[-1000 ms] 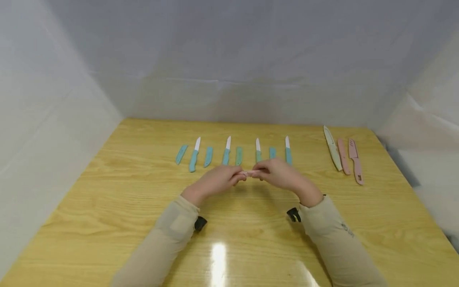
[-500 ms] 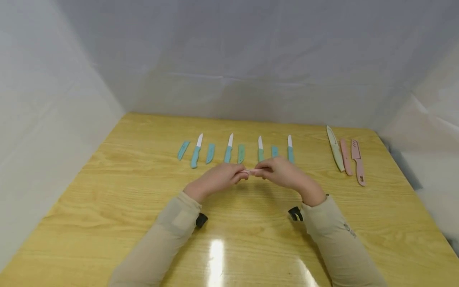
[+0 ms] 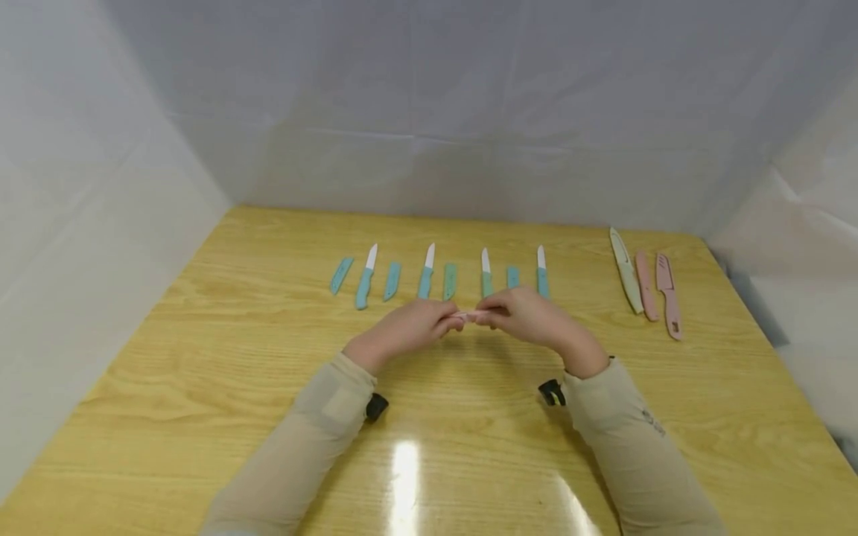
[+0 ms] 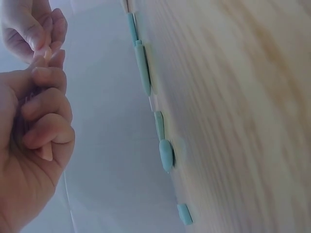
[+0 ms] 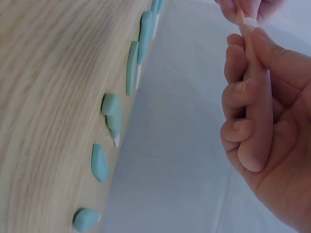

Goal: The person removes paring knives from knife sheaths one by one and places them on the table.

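My right hand (image 3: 532,318) grips the pink handle (image 5: 261,121) of a small knife, fingers curled round it in the right wrist view. My left hand (image 3: 405,327) holds the pink sheath (image 4: 46,151), whose far end pokes out below the curled fingers in the left wrist view. Both hands meet fingertip to fingertip above the table. A short whitish bit of blade (image 5: 250,22) shows between handle and sheath; the rest is hidden by the left hand. Beyond the hands, a blue-handled knife (image 3: 365,286) and a green-handled knife (image 3: 486,275) lie bare with white blades.
Blue sheaths (image 3: 392,280) and a green sheath (image 3: 450,281) alternate with several bare knives in a row across the wooden table (image 3: 201,372). At the right lie a cream sheathed knife (image 3: 627,275), a pink one (image 3: 645,286) and a pink slotted one (image 3: 666,290). White sheeting (image 3: 429,112) surrounds the table.
The hands stay together on the pink knife and its sheath with almost no movement. The head view has shifted slightly; the things on the table lie as before.
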`<state>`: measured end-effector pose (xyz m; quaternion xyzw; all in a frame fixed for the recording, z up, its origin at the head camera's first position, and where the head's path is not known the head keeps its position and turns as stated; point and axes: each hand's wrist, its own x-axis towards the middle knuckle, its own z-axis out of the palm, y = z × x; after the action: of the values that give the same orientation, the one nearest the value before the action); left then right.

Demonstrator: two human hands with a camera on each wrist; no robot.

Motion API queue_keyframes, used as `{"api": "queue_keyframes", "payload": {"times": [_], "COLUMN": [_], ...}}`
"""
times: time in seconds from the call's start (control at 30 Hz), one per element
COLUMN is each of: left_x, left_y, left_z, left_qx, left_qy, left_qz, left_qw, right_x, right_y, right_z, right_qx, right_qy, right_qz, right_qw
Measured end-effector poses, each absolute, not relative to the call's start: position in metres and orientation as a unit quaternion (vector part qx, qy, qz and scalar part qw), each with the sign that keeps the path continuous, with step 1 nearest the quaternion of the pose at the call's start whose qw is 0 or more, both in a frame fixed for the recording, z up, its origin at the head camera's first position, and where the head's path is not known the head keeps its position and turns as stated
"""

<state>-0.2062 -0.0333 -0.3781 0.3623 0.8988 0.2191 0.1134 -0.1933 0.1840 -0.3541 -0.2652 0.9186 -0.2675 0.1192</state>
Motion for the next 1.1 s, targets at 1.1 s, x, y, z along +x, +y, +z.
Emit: {"api": "queue_keyframes", "payload": {"times": [1.1], "left_x": [-0.2063], "left_y": [-0.0341], "left_z": [-0.3749], "left_qx": [0.341], "left_qy": [0.906], "left_qz": [0.229], "left_qw": [0.104], "right_x": [-0.1934], "right_y": [0.1830], "right_z": [-0.3533], "right_qx": [-0.265], "right_qy": [0.923], "right_qz": [-0.265], "right_qw": [0.088]}}
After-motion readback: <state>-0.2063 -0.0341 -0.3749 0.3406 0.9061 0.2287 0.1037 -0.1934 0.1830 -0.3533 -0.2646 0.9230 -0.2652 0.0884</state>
